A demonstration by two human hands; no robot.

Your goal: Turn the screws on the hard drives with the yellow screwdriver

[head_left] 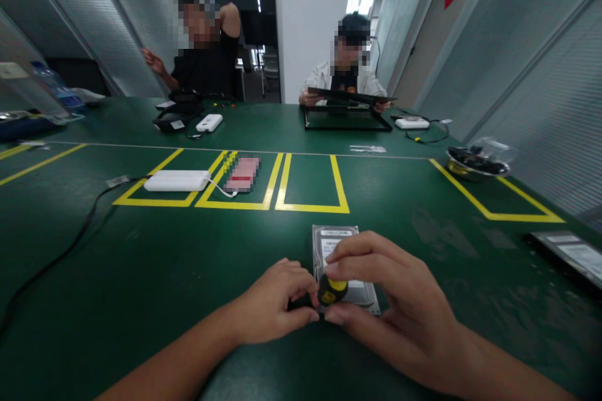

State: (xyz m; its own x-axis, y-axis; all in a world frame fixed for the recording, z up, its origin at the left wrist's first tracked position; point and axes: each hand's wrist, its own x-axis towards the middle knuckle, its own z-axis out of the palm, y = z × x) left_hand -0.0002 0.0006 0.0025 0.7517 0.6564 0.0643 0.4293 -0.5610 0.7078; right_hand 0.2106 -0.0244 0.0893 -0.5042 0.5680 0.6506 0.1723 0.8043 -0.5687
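A silver hard drive point(335, 233) with a white label lies flat on the green table in front of me. My right hand point(404, 301) is closed around the black-and-yellow handle of a screwdriver point(333, 290), thumb low and fingers over the top. The handle stands over the drive's near left part; its tip is hidden. At the drive's near left corner, my left hand point(277, 301) has its fingers curled and its thumb close to them, gripping the edge beside the screwdriver.
A white power bank point(176, 180) with cables and a phone point(243, 174) lie inside yellow tape outlines. At right are a metal bowl point(477, 163) of dark parts and another drive-like device point(571, 257). Two people sit across the table, one holding a black panel point(348, 96).
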